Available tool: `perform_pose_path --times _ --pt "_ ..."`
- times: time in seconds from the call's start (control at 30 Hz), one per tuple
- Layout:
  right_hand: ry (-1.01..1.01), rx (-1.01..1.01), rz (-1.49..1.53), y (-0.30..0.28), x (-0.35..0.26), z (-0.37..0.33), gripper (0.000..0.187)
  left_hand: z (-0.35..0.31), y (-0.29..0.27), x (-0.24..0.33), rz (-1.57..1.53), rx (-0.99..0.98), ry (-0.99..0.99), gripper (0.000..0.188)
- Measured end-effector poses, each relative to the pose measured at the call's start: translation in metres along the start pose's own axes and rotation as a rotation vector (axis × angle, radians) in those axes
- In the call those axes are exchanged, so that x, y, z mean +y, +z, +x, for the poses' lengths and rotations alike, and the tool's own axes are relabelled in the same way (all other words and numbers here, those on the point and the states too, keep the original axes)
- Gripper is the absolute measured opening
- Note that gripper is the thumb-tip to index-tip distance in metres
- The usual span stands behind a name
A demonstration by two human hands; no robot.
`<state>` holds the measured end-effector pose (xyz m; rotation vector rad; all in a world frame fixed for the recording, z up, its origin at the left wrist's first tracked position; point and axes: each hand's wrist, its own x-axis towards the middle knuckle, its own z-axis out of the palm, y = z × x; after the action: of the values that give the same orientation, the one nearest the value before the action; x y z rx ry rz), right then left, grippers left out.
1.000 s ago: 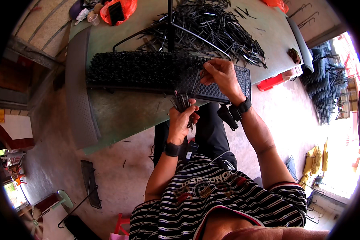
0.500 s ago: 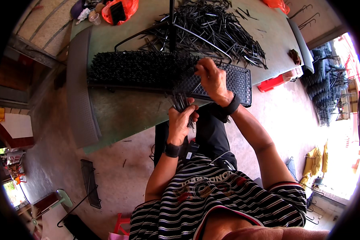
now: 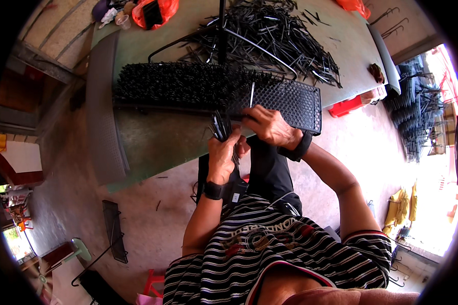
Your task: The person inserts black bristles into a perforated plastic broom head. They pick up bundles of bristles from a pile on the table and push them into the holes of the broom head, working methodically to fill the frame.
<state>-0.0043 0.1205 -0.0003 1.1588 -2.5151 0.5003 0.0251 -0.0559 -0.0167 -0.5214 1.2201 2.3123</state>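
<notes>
A long black panel full of holes (image 3: 295,104) lies on the table; its left and middle part is thickly covered with upright black bristle-like strips (image 3: 173,84). My left hand (image 3: 223,155) is closed around a bundle of thin black strips (image 3: 220,126), just in front of the panel's edge. Beside that bundle, my right hand (image 3: 272,126) is closed in a pinch. One thin strip (image 3: 252,94) sticks up from its fingertips, over the part of the panel with bare holes. The fingertips themselves are partly hidden.
Behind the panel is a large heap of loose black strips (image 3: 275,38). A black metal frame (image 3: 262,51) rises at the panel's back. A grey perforated sheet (image 3: 103,112) hangs over the table's left end. An orange bag (image 3: 165,12) lies at the far left.
My right hand has come down and toward me from over the panel's holes, nearer the bundle. My left hand, still gripping the bundle, has shifted slightly left and toward me.
</notes>
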Motion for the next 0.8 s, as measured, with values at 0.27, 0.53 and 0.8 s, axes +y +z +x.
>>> perform_pose_path --times 0.27,0.53,0.8 --pt "0.550 0.641 0.328 -0.020 -0.002 0.032 0.010 0.005 -0.003 -0.010 -0.148 -0.047 -0.038 0.017" --pt "0.742 0.665 0.514 -0.007 0.008 0.041 0.006 0.002 -0.007 -0.007 0.044 -0.077 -0.018 0.016" --pt "0.789 0.617 0.510 -0.005 0.011 0.047 0.008 0.006 -0.011 -0.012 -0.051 -0.092 -0.026 0.018"
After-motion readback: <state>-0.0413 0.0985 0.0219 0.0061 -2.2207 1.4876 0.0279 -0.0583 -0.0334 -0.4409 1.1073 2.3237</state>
